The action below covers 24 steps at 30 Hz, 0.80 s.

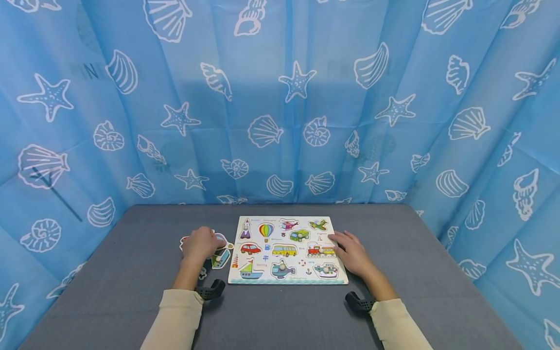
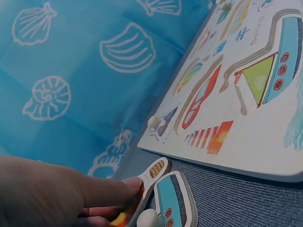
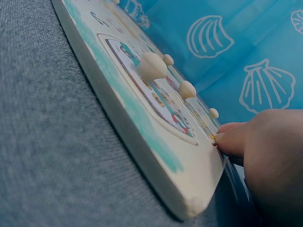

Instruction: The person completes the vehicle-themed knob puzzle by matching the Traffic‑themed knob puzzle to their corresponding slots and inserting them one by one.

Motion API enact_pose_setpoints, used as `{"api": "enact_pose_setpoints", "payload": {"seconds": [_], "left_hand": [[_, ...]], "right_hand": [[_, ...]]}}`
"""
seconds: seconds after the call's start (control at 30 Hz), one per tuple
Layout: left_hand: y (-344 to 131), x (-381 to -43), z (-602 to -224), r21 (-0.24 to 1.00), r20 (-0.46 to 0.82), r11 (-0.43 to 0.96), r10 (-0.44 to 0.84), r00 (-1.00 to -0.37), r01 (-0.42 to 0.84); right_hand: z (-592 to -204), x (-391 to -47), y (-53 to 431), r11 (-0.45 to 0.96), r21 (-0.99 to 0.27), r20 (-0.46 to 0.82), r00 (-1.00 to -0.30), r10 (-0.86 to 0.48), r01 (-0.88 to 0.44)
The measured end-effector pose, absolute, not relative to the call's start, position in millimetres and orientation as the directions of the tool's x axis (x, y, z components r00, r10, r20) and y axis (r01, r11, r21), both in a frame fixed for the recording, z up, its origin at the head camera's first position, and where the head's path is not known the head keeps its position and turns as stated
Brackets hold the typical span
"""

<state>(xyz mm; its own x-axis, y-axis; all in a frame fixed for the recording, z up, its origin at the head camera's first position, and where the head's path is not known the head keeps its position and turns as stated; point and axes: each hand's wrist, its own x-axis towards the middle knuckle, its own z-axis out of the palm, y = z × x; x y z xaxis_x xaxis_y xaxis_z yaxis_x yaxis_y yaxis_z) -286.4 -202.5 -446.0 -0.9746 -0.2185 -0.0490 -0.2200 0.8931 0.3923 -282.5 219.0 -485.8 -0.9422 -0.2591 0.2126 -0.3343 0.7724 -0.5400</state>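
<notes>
My left hand (image 1: 201, 244) is over a small cluster of loose puzzle pieces left of the wooden vehicle board (image 1: 280, 242). Its thumb and fingers pinch a hot-air balloon piece (image 2: 156, 170), whose basket end sticks out. Beside that lies a sailboat piece (image 2: 176, 201) with a round knob. More of the pieces are hidden under the hand. My right hand (image 1: 353, 253) rests at the board's right edge, fingers extended, thumb touching near the train piece (image 1: 321, 250). Knobs stand on the submarine piece (image 1: 283, 269) and the ship piece (image 1: 326, 270).
On the board, the car (image 1: 250, 248), balloon (image 1: 266, 230) and sailboat (image 1: 251, 270) spaces appear as printed recesses. A grey cloth (image 1: 288, 316) covers the table. Behind it hangs a blue curtain (image 1: 271, 102) with shell prints.
</notes>
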Motion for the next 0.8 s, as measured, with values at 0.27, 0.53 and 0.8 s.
{"api": "enact_pose_setpoints", "payload": {"seconds": [0.27, 0.53, 0.8], "left_hand": [[-199.3, -289.6, -452.9, 0.433, 0.155, 0.898, -0.164, -0.974, -0.082], [-191.0, -295.0, -459.5, 0.449, 0.345, 0.893, -0.155, -0.926, 0.018], [-175.1, -300.0, -456.7, 0.486, 0.462, 0.867, -0.146, -0.875, 0.112]], "right_hand": [[-487.0, -282.7, 218.3, 0.771, -0.544, 0.212, -0.943, -0.256, -0.331], [-490.3, -283.1, 219.0, 0.765, -0.543, 0.221, -0.938, -0.267, -0.346], [-488.6, -283.1, 218.9, 0.760, -0.555, 0.221, -0.941, -0.257, -0.338]]}}
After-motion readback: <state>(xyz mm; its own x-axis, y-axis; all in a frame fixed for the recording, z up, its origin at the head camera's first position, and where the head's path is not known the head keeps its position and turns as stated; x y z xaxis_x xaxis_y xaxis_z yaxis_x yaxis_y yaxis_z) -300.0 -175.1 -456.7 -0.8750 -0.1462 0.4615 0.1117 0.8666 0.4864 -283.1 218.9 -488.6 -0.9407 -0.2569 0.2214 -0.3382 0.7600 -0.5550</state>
